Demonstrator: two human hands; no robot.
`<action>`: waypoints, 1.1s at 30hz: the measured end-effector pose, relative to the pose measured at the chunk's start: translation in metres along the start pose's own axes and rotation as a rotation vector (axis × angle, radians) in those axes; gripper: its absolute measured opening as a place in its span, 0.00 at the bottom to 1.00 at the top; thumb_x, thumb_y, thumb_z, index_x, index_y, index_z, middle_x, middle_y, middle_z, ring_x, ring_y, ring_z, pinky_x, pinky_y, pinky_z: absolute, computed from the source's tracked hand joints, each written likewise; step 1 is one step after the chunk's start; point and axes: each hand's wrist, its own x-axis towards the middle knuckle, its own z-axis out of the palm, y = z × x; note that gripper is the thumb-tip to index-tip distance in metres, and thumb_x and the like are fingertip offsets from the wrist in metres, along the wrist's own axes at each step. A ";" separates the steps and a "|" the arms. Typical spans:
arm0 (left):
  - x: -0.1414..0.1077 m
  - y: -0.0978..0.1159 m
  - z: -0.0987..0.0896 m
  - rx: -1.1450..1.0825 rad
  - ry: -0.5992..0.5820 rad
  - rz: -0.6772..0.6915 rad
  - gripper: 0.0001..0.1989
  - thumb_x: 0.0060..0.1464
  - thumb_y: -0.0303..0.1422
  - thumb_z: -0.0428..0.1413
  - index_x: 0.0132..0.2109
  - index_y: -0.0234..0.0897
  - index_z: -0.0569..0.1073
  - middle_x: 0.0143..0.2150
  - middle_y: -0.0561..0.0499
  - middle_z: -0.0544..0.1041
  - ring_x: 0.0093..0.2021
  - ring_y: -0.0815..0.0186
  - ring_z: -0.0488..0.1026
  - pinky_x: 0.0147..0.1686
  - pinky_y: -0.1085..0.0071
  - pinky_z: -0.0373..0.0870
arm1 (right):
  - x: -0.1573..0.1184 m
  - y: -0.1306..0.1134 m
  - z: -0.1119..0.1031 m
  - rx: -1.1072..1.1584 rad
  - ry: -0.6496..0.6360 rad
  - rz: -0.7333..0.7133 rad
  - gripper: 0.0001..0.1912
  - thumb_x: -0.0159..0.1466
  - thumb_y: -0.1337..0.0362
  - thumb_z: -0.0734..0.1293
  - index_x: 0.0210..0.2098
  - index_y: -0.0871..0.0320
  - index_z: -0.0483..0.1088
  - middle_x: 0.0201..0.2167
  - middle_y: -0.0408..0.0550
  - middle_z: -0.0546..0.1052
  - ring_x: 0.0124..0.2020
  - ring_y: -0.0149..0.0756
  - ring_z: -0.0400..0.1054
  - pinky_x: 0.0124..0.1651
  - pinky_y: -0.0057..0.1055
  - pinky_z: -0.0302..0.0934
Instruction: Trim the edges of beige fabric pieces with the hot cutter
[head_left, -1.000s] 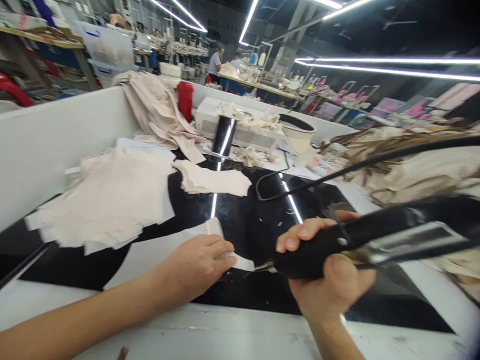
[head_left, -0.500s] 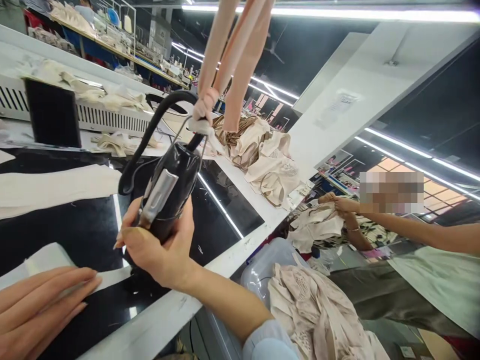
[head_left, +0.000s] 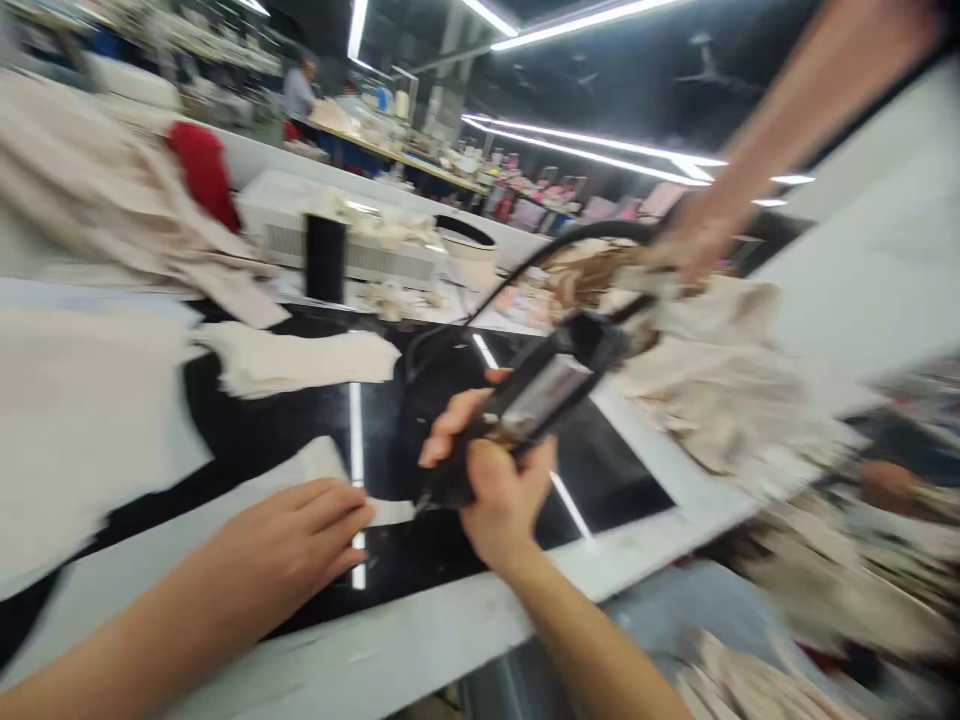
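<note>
My right hand (head_left: 499,490) is wrapped around a black corded handheld power tool (head_left: 592,345) with a silver lever on its side. The tool leans over the black table surface (head_left: 390,560), its lower end beside the tip of a narrow pale fabric strip (head_left: 391,512). Blur hides the working tip. Pink fabric strips (head_left: 795,130) tied near the cord end run up to the upper right. My left hand (head_left: 300,535) lies on the strip with fingers stretched out and close together. Behind it rests a cream fabric stack (head_left: 300,360).
A larger cream fabric pile (head_left: 82,420) covers the left side. At the back stand a black upright panel (head_left: 325,260) and a slotted white box (head_left: 390,262). Garments (head_left: 720,380) are heaped at the right, above a plastic bin (head_left: 697,600).
The camera view has swung left, so the table and both hands appear farther right. The tool leans more to the right in the picture. Both hands keep their places at the strip.
</note>
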 end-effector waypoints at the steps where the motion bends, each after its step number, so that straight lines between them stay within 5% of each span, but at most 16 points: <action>1: 0.004 0.004 -0.003 0.053 -0.074 -0.008 0.14 0.78 0.35 0.49 0.52 0.34 0.78 0.48 0.46 0.80 0.48 0.59 0.78 0.52 0.63 0.75 | 0.001 -0.001 0.000 0.011 0.005 0.007 0.21 0.64 0.58 0.77 0.52 0.49 0.67 0.33 0.37 0.78 0.25 0.27 0.72 0.28 0.26 0.73; 7: 0.008 0.008 -0.001 0.071 -0.183 -0.086 0.14 0.69 0.37 0.64 0.53 0.32 0.74 0.48 0.48 0.78 0.49 0.60 0.76 0.53 0.64 0.76 | 0.017 0.002 0.008 0.083 0.020 -0.007 0.20 0.62 0.58 0.78 0.51 0.52 0.72 0.30 0.39 0.77 0.23 0.32 0.72 0.24 0.29 0.73; 33: 0.010 0.008 0.007 0.163 -0.141 -0.018 0.12 0.71 0.37 0.61 0.50 0.30 0.76 0.44 0.50 0.77 0.46 0.61 0.74 0.52 0.64 0.75 | 0.015 0.012 0.018 0.058 -0.013 -0.002 0.21 0.62 0.58 0.78 0.51 0.51 0.71 0.30 0.38 0.77 0.23 0.32 0.72 0.24 0.31 0.73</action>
